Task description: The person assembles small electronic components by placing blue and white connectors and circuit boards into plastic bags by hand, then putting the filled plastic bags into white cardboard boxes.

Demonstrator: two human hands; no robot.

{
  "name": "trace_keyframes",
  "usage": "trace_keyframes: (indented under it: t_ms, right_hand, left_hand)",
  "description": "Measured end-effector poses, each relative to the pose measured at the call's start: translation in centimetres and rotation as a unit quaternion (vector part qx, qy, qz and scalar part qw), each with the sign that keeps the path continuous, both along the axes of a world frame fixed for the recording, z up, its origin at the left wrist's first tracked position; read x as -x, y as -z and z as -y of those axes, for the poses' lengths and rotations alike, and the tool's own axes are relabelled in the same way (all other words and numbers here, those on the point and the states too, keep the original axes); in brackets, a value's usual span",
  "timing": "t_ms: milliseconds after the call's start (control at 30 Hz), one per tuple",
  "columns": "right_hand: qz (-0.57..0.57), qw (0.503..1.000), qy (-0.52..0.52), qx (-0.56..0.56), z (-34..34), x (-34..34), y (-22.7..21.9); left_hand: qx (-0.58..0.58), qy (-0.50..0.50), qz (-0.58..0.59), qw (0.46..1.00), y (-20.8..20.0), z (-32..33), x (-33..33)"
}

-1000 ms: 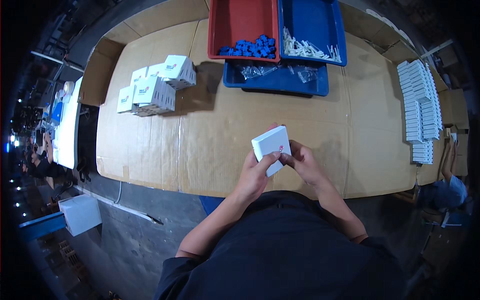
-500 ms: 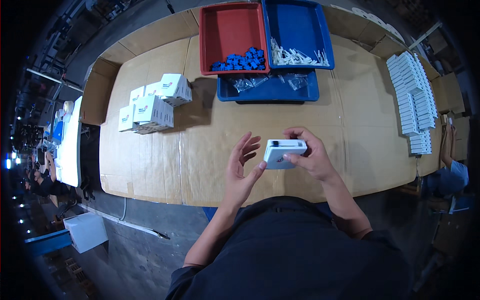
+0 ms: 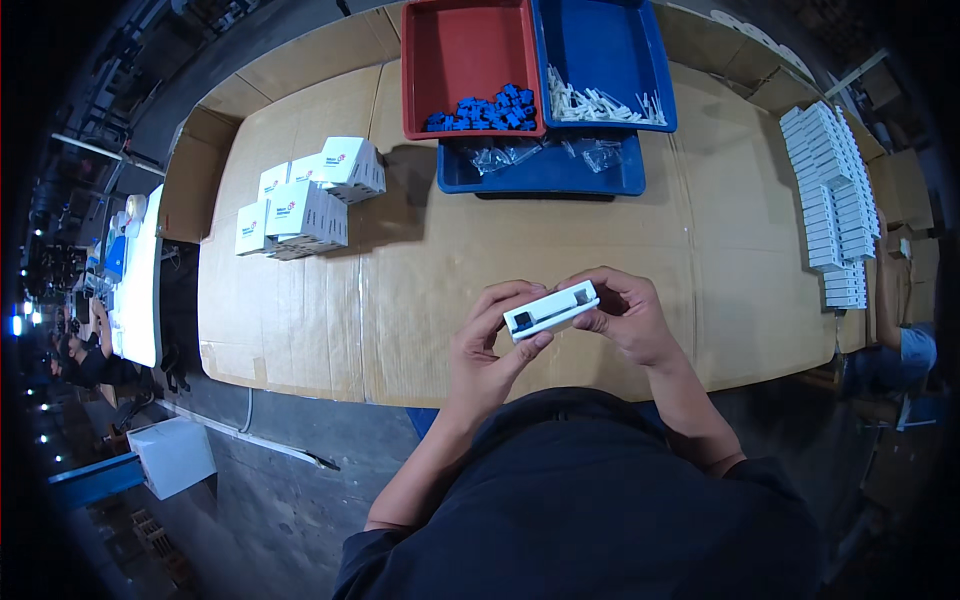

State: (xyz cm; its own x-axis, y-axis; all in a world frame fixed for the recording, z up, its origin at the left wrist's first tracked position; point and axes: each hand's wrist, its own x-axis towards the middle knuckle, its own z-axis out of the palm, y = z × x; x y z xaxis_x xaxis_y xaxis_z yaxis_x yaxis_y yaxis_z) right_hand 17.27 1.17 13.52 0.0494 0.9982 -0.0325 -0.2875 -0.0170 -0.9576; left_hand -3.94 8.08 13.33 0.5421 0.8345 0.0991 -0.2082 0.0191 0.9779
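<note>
Near the table's front edge I hold a flat white plastic case between both hands, its narrow side turned up. A dark square shows at that side's left end and a greyish one at the right, with a dark slit along the edge. My left hand grips the left end, thumb at the front and fingers behind. Around the right end my right hand is closed, thumb on the near face. The fingertips behind the case are partly hidden.
White boxes are stacked at left, thin white cases at right. A red tray of blue plastic parts and a blue tray of white sticks rest over another blue tray with clear bags. A person is at far right.
My left hand has closed onto the case's left end; before, its fingers were spread. The case has tipped, so its narrow side now faces up and its printed face is hidden.
</note>
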Motion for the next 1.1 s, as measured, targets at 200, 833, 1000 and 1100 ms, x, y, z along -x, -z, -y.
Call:
trace_keyframes:
  t_ms: [200, 833, 1000, 1100]
  right_hand:
    - [0.041, 0.997, -0.006, -0.061, -0.1, -0.3, -1.2]
    - [0.097, 0.989, -0.027, -0.107, -0.5, -0.4, -2.1]
    - [0.107, 0.987, -0.023, -0.118, -0.5, -0.2, -1.7]
    - [0.126, 0.983, -0.014, -0.133, -0.6, -0.1, -1.6]
  left_hand:
    - [-0.015, 0.020, 0.016, 1.000, -0.8, 0.1, -0.2]
    - [-0.060, 0.038, 0.025, 0.997, -0.4, -0.4, 0.4]
    - [-0.025, 0.027, 0.026, 0.999, -1.0, 0.0, 0.5]
    - [-0.023, 0.033, 0.021, 0.999, -0.7, 0.1, 0.6]
